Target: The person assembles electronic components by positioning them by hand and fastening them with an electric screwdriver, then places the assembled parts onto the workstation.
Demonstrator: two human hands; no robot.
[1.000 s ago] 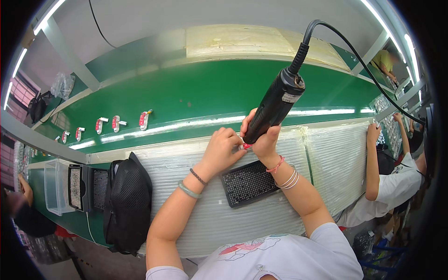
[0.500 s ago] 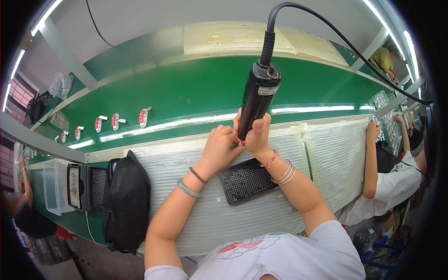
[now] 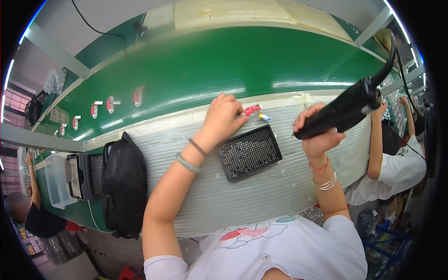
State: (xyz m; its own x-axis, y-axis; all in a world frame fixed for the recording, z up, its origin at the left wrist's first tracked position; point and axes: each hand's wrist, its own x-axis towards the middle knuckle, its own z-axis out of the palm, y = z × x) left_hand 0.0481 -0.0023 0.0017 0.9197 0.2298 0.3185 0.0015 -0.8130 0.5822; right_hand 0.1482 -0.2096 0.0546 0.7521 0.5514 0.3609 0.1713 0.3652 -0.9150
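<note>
My right hand (image 3: 319,135) grips a black electric screwdriver (image 3: 340,113), raised right of the tray with its nose toward the left and its cord running up from the far end. My left hand (image 3: 224,115) has its fingers bent round the left end of a small red-and-white plastic part (image 3: 252,110), on the far edge of the padded mat. A small blue, white and yellow piece (image 3: 264,117) sits against that part's right side. Nearer me, a black gridded tray (image 3: 249,153) holds many tiny metal pieces.
Several red-and-white parts (image 3: 110,105) stand on the green conveyor belt (image 3: 196,65) beyond the mat (image 3: 200,210). At the left are a black mesh bag (image 3: 125,186), a black box device (image 3: 77,177) and a clear bin (image 3: 56,186). Co-workers sit at both sides.
My right hand has swung the screwdriver away to the right, apart from my left hand. The red-and-white part now shows beside my left fingers, and the tray is uncovered.
</note>
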